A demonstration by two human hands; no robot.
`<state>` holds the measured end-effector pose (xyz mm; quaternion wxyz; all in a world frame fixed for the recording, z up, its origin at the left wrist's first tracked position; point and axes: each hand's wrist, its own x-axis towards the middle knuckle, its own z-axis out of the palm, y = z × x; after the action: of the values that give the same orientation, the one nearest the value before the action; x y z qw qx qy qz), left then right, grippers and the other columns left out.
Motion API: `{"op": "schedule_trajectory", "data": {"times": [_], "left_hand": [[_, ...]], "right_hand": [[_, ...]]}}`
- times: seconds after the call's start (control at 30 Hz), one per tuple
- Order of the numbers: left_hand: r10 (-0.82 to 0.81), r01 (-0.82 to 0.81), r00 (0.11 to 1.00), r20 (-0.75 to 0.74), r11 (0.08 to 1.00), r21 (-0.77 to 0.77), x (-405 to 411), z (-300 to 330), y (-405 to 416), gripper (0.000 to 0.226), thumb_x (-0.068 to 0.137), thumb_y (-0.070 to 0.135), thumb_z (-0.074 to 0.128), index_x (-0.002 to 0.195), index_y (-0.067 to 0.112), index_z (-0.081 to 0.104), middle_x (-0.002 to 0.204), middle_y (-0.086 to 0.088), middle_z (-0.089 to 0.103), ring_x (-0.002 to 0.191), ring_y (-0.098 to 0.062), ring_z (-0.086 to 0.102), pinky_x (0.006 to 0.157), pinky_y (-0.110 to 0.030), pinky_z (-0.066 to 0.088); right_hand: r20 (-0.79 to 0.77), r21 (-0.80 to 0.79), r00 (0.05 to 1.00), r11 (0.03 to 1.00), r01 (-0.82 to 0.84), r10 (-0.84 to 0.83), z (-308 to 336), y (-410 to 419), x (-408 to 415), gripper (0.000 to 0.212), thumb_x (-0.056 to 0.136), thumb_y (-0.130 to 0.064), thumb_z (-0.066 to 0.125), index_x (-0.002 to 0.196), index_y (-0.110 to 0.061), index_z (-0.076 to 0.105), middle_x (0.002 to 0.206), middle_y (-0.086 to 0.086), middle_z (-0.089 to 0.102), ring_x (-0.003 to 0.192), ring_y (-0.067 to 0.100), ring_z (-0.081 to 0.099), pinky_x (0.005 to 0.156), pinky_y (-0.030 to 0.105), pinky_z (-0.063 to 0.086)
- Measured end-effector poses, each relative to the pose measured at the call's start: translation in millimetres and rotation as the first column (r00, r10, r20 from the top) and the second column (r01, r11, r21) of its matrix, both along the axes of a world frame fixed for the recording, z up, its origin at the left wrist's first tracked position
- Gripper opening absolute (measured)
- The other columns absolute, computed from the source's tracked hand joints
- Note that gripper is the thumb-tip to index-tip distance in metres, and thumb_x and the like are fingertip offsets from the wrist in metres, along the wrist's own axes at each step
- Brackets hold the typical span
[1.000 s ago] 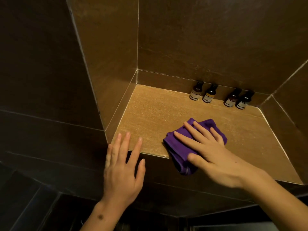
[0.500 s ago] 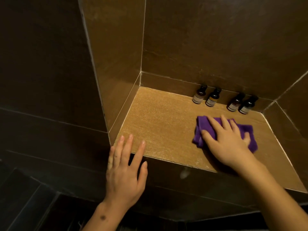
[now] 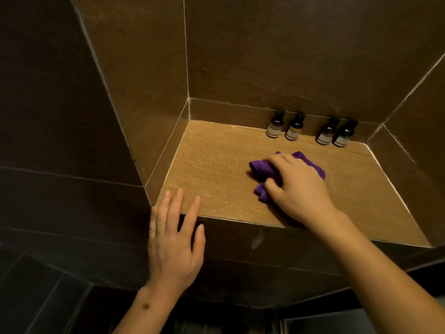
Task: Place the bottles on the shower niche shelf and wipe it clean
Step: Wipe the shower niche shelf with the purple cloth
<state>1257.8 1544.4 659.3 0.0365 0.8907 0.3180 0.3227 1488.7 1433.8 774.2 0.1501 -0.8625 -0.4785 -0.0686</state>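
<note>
Several small dark bottles with pale labels stand in a row against the niche's back wall, from the leftmost bottle (image 3: 275, 125) to the rightmost bottle (image 3: 344, 134). The tan niche shelf (image 3: 216, 169) lies below them. My right hand (image 3: 297, 186) presses a bunched purple cloth (image 3: 261, 169) onto the middle of the shelf, fingers curled over it. My left hand (image 3: 173, 237) rests flat with fingers spread on the shelf's front left edge and holds nothing.
Brown tiled walls enclose the niche on the left (image 3: 144, 80), back and right (image 3: 414, 145). Dark tiles (image 3: 60, 116) cover the wall left of and below the shelf. A pale smear (image 3: 257, 239) marks the front face under the ledge.
My right hand slid the cloth from the front edge to the right and back toward the middle, bunching it up. My left hand has stayed on the ledge.
</note>
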Motion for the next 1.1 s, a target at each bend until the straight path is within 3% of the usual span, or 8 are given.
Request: {"op": "schedule_trajectory", "data": {"times": [0.13,0.23,0.37,0.53,0.6,0.7,0.9,1.1], "left_hand": [[-0.001,0.001,0.999,0.035,1.0,0.009,2.0,1.0,-2.0,0.054,0.097,0.037,0.042,0.15,0.023,0.039,0.16,-0.011,0.033,0.154,-0.026,0.016,0.126,-0.043,0.006],[-0.009,0.009,1.0,0.022,1.0,0.009,0.9,2.7,-1.6,0.055,0.097,0.037,0.042,0.149,0.022,0.039,0.159,-0.011,0.033,0.153,-0.028,0.018,0.126,-0.044,0.005],[-0.029,0.029,1.0,0.004,0.999,0.016,-0.5,3.0,-0.3,0.056,0.097,0.038,0.041,0.149,0.02,0.04,0.16,-0.012,0.031,0.154,-0.029,0.016,0.125,-0.043,-0.001],[-0.051,0.051,0.999,-0.012,0.999,-0.002,-2.1,1.0,1.5,0.059,0.096,0.041,0.04,0.151,0.02,0.036,0.16,-0.012,0.028,0.153,-0.03,0.015,0.125,-0.042,-0.005],[-0.071,0.07,0.997,-0.02,0.997,-0.01,-3.8,1.4,3.2,0.061,0.095,0.041,0.041,0.151,0.021,0.035,0.159,-0.012,0.027,0.152,-0.031,0.016,0.125,-0.041,-0.007],[-0.105,0.105,0.994,-0.029,0.995,-0.003,-7.9,1.4,6.8,0.061,0.094,0.041,0.042,0.151,0.021,0.035,0.16,-0.012,0.027,0.152,-0.03,0.016,0.125,-0.042,-0.006],[-0.129,0.129,0.99,-0.048,0.992,-0.001,-12.0,5.8,9.3,0.061,0.094,0.04,0.043,0.151,0.02,0.036,0.16,-0.012,0.027,0.153,-0.03,0.016,0.125,-0.041,-0.006],[-0.144,0.143,0.988,-0.05,0.99,-0.021,-12.6,8.4,9.1,0.061,0.094,0.04,0.044,0.151,0.019,0.038,0.16,-0.012,0.028,0.152,-0.031,0.019,0.125,-0.041,-0.005]], "right_hand": [[-0.217,0.439,0.975,0.886,0.147,-0.054,-17.6,-61.5,-23.9,0.043,0.091,-0.024,0.054,0.133,-0.025,0.048,0.118,-0.015,0.055,0.102,-0.006,0.051,0.092,0.024,0.047],[-0.424,0.722,0.904,0.58,0.376,-0.059,-21.7,-94.6,-61.2,0.036,0.093,-0.025,0.053,0.129,-0.025,0.052,0.107,-0.03,0.059,0.099,-0.011,0.057,0.089,0.01,0.046],[-0.842,0.54,0.531,0.125,0.833,0.096,-40.9,-102.1,-106.5,0.024,0.093,-0.033,0.053,0.101,-0.051,0.066,0.092,-0.021,0.073,0.085,-0.001,0.07,0.076,0.026,0.059],[-0.902,-0.112,-0.184,0.198,0.974,0.391,-104.5,-82.3,-136.6,0.036,0.102,-0.031,0.05,0.131,-0.012,0.061,0.108,0.009,0.071,0.086,0.021,0.069,0.078,0.041,0.057],[-0.835,-0.244,-0.308,0.195,0.95,0.455,-129.7,-68.1,-140.4,0.045,0.102,-0.036,0.048,0.134,-0.006,0.057,0.116,0.018,0.068,0.102,0.035,0.066,0.09,0.052,0.052],[-0.804,-0.345,-0.39,0.182,0.921,0.448,-157.3,-45.7,-146.9,0.049,0.101,-0.042,0.047,0.133,-0.006,0.059,0.136,0.02,0.06,0.117,0.037,0.06,0.106,0.057,0.042],[-0.696,-0.479,-0.51,0.204,0.854,0.506,-170.9,-11.8,-137.1,0.049,0.105,-0.041,0.031,0.142,-0.013,0.047,0.147,0.018,0.048,0.133,0.042,0.046,0.096,0.066,0.039],[-0.69,-0.357,-0.456,0.284,0.89,0.562,-126.3,-14.4,-129.7,0.034,0.103,-0.033,0.035,0.109,-0.008,0.058,0.114,0.017,0.061,0.118,0.042,0.055,0.096,0.066,0.044]]}}
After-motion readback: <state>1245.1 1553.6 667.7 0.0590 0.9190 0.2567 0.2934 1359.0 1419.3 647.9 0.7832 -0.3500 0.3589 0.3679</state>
